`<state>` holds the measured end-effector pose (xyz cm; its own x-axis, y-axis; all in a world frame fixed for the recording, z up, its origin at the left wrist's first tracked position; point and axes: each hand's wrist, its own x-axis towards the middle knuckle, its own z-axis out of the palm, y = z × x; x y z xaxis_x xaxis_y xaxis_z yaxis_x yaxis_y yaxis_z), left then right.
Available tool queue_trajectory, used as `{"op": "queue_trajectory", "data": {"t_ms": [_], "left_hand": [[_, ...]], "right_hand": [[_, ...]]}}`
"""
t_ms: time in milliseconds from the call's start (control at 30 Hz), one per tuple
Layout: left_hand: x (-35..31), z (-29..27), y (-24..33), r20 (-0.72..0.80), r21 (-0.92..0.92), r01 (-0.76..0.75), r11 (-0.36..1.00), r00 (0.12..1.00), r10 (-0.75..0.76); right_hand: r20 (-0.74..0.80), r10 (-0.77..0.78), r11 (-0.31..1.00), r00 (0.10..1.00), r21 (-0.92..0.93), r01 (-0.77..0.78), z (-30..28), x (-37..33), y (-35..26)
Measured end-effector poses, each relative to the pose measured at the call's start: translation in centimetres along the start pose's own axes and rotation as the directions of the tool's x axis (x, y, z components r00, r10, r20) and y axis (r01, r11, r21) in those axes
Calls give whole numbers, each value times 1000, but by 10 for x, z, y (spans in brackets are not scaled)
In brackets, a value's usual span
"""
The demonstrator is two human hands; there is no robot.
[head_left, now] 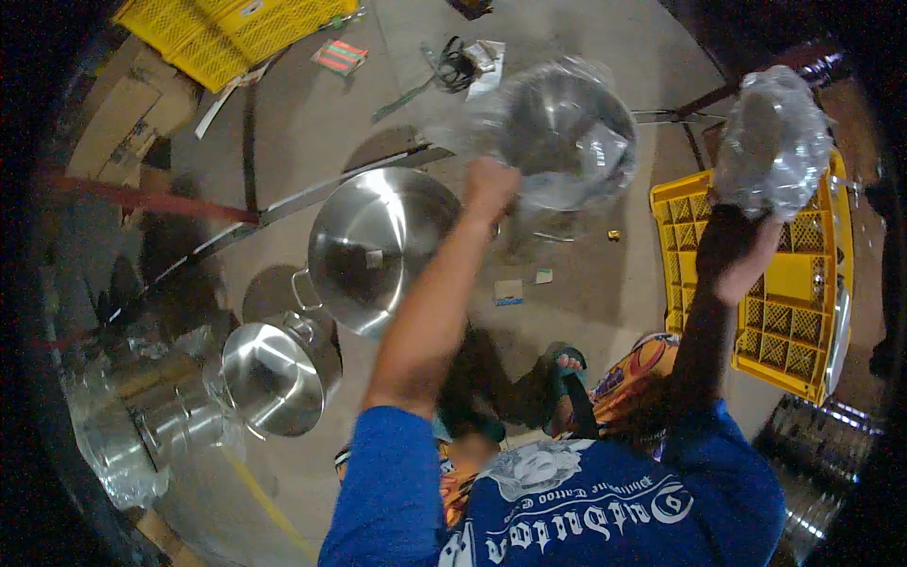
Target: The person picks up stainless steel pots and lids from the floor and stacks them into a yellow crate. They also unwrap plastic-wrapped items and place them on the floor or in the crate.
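Note:
My left hand [493, 187] is closed in a fist at the lower left edge of a steel pot [553, 113] wrapped in clear plastic. It grips the clear plastic bag [463, 128], which is smeared by motion. On the right, my right hand [756, 244] holds up a rounded bundle [773, 142] in crinkled clear plastic; its fingers are partly hidden, and I cannot make out what the wrapping covers. Left of my left forearm stands a large open steel pot [354, 250] with side handles. A smaller steel pot [274, 378] is tilted nearer to me.
A yellow crate [784, 321] stands below my right hand, and other yellow crates [231, 42] are at the far left. Plastic-wrapped steel pots [179, 425] lie at the near left. Cardboard [132, 118], a dark coiled cord [453, 68] and paper scraps [508, 291] lie on the floor.

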<state>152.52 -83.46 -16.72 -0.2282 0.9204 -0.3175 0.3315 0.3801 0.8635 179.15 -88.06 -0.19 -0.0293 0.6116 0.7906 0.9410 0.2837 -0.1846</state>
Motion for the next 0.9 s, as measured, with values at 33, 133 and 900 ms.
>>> {"op": "queue_trajectory", "data": {"t_ms": [33,133,900], "left_hand": [[2,33,5,71,-45,49,998,996,-46],[-2,107,-12,67,-56,150,987,987,-146],[-150,131,-126,225,170,273,947,925,-307]], "right_hand": [[40,90,961,995,259,-97,1,-11,4],[311,386,452,868,757,-472,0,-38,18],[766,626,419,145,-174,-891,-40,-168,67]]}}
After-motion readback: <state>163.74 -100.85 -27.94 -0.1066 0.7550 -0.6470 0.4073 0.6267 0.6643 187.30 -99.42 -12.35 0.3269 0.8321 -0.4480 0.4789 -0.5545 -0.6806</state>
